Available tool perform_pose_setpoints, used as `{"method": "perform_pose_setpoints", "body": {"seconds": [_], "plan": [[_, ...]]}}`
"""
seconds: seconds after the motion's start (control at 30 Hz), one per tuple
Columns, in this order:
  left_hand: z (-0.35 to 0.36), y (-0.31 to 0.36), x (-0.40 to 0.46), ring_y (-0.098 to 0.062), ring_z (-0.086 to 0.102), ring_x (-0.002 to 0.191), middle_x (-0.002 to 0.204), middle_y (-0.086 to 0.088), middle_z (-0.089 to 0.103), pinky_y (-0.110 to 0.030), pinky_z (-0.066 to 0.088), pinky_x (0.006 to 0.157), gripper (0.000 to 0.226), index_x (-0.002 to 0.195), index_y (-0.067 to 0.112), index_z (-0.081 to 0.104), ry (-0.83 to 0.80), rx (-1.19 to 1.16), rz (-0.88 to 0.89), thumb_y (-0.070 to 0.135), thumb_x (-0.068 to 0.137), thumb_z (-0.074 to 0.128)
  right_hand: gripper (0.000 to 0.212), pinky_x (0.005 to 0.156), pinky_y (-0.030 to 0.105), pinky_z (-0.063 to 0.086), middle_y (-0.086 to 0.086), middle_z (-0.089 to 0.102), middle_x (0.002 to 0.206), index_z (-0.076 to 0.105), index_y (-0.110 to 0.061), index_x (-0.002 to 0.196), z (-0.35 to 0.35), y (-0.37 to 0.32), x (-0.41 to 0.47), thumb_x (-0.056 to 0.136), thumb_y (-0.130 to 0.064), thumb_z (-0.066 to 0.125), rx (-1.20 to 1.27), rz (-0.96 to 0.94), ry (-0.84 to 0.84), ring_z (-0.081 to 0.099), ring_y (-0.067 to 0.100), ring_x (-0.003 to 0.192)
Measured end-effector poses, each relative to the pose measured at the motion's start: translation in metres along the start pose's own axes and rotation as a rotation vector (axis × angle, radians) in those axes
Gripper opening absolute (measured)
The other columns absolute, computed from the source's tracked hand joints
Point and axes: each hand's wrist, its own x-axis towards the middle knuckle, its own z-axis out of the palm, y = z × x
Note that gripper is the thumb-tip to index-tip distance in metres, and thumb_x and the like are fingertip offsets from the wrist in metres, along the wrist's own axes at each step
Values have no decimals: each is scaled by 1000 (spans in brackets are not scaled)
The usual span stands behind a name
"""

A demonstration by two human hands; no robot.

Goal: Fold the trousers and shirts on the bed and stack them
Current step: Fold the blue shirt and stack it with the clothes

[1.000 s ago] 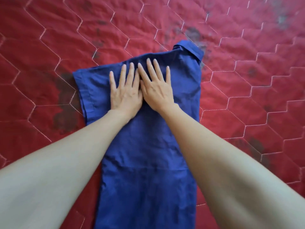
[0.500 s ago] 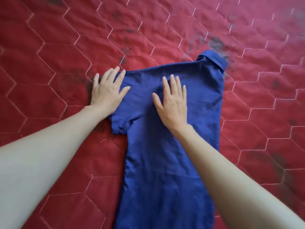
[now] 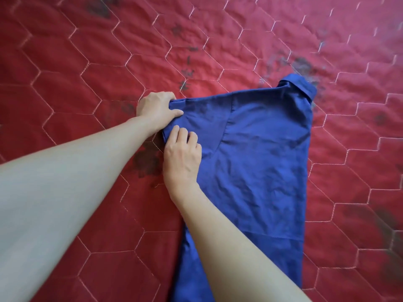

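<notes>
Blue shirt (image 3: 257, 153) sleeve edge gripped by left hand (image 3: 156, 107), right hand (image 3: 182, 155).

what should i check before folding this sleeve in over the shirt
1. Left hand grips the sleeve edge: ok.
2. Right hand pinches the sleeve's lower edge: ok.
3. Blue shirt body lies flat: not ok, light wrinkles in the middle.
4. Collar flat at the far end: ok.
5. Red quilt bare around the shirt: ok.
6. Hem end squared: cannot tell, out of frame.
</notes>
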Motion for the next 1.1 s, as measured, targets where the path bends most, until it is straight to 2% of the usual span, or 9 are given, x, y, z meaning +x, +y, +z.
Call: {"method": "perform_pose_setpoints", "body": {"seconds": [0.1, 0.27, 0.37, 0.47, 0.57, 0.7, 0.87, 0.97, 1.1], "plan": [[-12, 7, -1, -24, 55, 90, 97, -5, 63, -29, 41, 75, 25, 100, 18, 67, -20, -203, -84, 24, 77, 75, 21, 57, 28, 34, -2, 59, 98, 57, -18, 103, -5, 1, 15, 84, -8, 53, 86, 37, -66, 58, 19, 91], [-42, 59, 0, -13, 59, 61, 80, -4, 62, -21, 51, 48, 27, 101, 15, 62, -82, -742, -157, 10, 78, 75, 23, 70, 28, 37, -1, 69, 100, 65, -20, 101, -36, 46, 30, 79, -16, 58, 882, 384, -17, 61, 21, 96], [-42, 101, -11, -19, 67, 72, 90, -6, 68, -30, 59, 69, 20, 109, 16, 55, -263, -949, -53, 29, 94, 60, 20, 81, 35, 49, -4, 69, 86, 68, -16, 96, -35, 99, 20, 78, -15, 60, 1099, 572, 20, 62, 17, 85], [-2, 113, -46, -22, 53, 121, 129, -10, 59, -25, 34, 104, 40, 136, 12, 48, -110, -542, 138, 31, 101, 44, 25, 86, 35, 43, -8, 60, 89, 62, -13, 111, -19, 149, -2, 87, -18, 57, 1046, 753, 4, 56, 16, 92], [56, 90, -106, -22, 9, 149, 160, -12, 16, -33, 7, 120, 57, 152, 6, 19, -62, -79, 207, 31, 103, 33, 35, 78, 23, 32, -8, 62, 101, 54, -18, 125, -5, 176, -14, 91, -20, 52, 899, 731, 52, 56, 13, 96], [110, 57, -168, -28, 15, 148, 159, -14, 18, -51, 21, 117, 58, 149, 4, 28, -8, 157, 338, 32, 99, 36, 46, 87, 22, 33, 4, 53, 128, 48, -12, 135, 2, 188, 5, 92, -25, 59, 705, 450, 92, 49, 20, 118], [124, 41, -183, -30, 29, 143, 155, -12, 32, -53, 31, 112, 50, 145, 5, 39, 151, 225, 414, 22, 98, 36, 59, 109, 33, 28, 5, 43, 144, 42, -11, 143, 2, 183, 68, 93, -40, 58, 481, 39, 41, 35, 23, 135], [126, 41, -181, -30, 29, 143, 154, -12, 34, -53, 30, 112, 50, 144, 3, 41, 189, 266, 445, 13, 94, 45, 57, 101, 34, 28, -2, 52, 132, 53, -21, 131, 1, 171, 107, 87, -58, 56, 291, -90, -25, 42, 20, 126], [122, 41, -178, -31, 30, 143, 153, -15, 35, -51, 29, 114, 61, 142, 0, 41, 222, 308, 509, -4, 83, 54, 38, 79, 33, 29, -10, 58, 83, 57, -26, 83, -7, 155, 141, 78, -63, 63, 367, -67, -183, 53, 17, 95]]}}
